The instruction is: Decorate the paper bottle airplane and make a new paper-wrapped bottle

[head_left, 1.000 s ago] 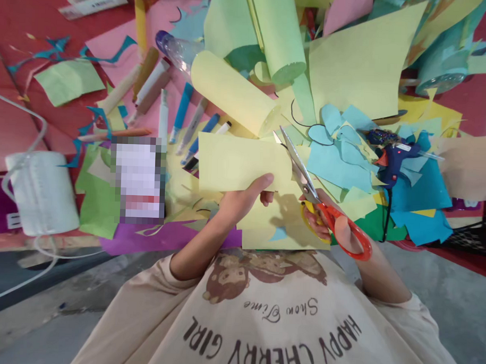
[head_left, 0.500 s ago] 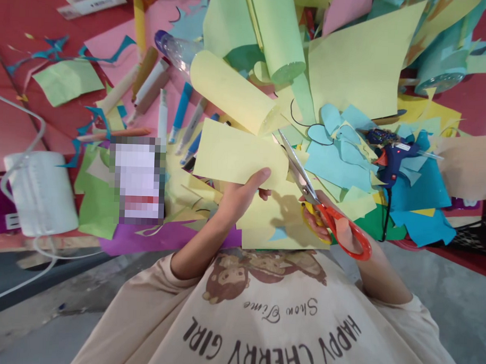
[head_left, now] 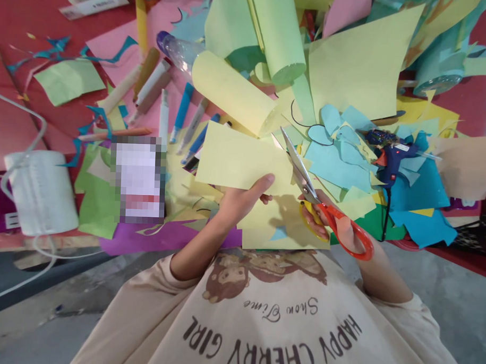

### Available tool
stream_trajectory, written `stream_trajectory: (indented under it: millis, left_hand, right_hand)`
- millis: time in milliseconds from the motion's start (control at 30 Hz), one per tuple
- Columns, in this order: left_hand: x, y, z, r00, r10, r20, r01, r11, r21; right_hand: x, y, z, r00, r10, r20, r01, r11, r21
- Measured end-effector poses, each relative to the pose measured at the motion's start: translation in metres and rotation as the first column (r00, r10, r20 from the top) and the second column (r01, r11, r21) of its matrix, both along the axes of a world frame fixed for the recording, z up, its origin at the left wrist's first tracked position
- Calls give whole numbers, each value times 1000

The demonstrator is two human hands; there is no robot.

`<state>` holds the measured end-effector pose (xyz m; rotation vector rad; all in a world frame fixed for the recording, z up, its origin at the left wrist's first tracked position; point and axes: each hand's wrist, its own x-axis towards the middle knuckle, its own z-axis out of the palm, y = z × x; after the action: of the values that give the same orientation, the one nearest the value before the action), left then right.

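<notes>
My left hand pinches the lower edge of a pale yellow paper sheet, thumb on top, and holds it up over the pile. My right hand grips orange-handled scissors; the silver blades point up and left and lie along the sheet's right edge. A larger yellow sheet lies under both hands.
A rolled yellow paper tube and a green tube lie behind the sheet. Blue paper scraps and a blue glue gun sit to the right. Markers lie left of centre, a white twine spool far left. Another person's arm shows at the right edge.
The sheet in my left hand has tilted and shifted slightly up and left. The scissor blades have closed in along its right edge. The pile stays as it was.
</notes>
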<state>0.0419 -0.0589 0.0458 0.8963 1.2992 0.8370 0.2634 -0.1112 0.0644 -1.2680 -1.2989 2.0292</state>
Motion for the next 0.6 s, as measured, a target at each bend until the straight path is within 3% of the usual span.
stream_trajectory:
  millis: [267,600]
  left_hand:
    - [-3,3,-6,999,9,51,-11,999,47]
    - [-4,6,-1,998,31,53,-34,998,51]
  right_hand:
    - [6,1,-19,984,36,-177,-31,999,31]
    - [3,-2,-10,988,-36,-151,24,996,-86]
